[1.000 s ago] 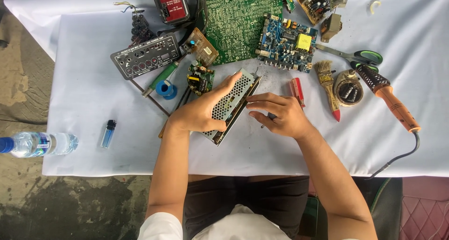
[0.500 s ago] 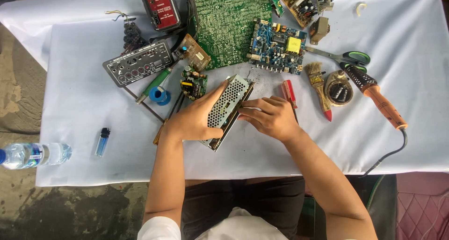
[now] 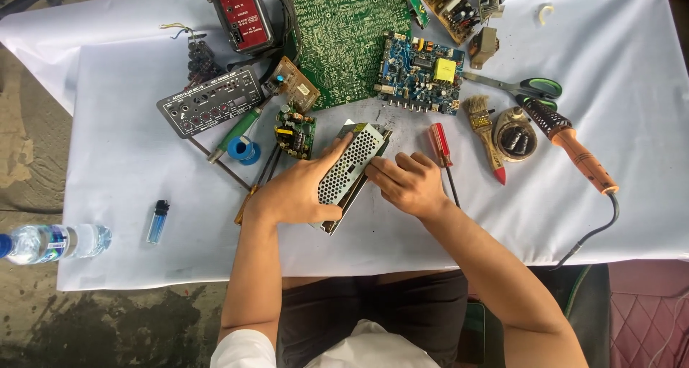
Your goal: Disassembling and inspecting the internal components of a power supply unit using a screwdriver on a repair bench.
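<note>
Perforated metal case (image 3: 349,168) sits clasped in left hand (image 3: 298,192), right hand (image 3: 409,185) fingers closed against its edge.

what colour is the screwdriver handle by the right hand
Red, seen in the head view: the screwdriver lies just beside the right hand.

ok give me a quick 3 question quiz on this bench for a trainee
1. True or false: both hands touch the perforated metal box.
2. Which lies just right of the right hand? A lighter, B red screwdriver, C bottle.
3. What does the left hand grip?

Key
1. True.
2. B. The blue lighter and water bottle lie far left.
3. The perforated metal box, held tilted on the white cloth.
</note>
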